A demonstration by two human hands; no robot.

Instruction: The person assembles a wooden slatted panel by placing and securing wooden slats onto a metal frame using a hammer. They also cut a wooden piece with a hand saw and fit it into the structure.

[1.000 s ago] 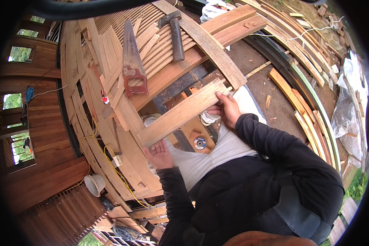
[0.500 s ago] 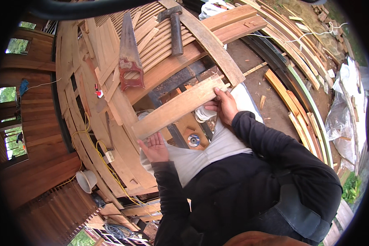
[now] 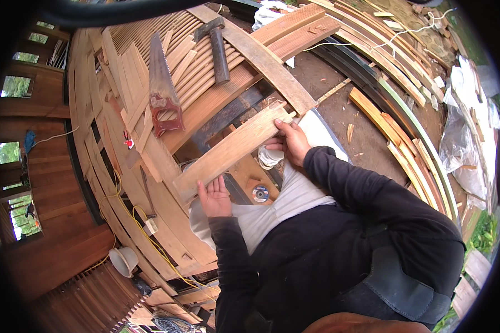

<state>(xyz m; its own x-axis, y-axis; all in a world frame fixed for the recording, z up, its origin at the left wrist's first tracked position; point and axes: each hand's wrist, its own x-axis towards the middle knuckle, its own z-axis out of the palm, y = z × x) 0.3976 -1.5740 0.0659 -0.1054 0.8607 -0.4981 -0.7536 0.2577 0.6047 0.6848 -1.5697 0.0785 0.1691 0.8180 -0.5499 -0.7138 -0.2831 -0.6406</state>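
A flat wooden board with a notched far end lies slantwise in front of me, above a gap in the timbers. My right hand is closed round its notched end, thumb on top and fingers beneath. At the board's nearer left end, my left hand has its palm up and fingers outstretched, touching the lower edge without wrapping round it. Past the board lie a handsaw with a reddish handle and a dark hammer, both resting on timber.
A disc lies below the board. Yellow cord runs along the planks at left, near a white hard hat. Thin slats fill the back. Stacked lumber and plastic sheeting are at right.
My left hand has come up against the board's lower edge, its thumb now nearer the wood. The right hand keeps its hold. The whole view has shifted slightly.
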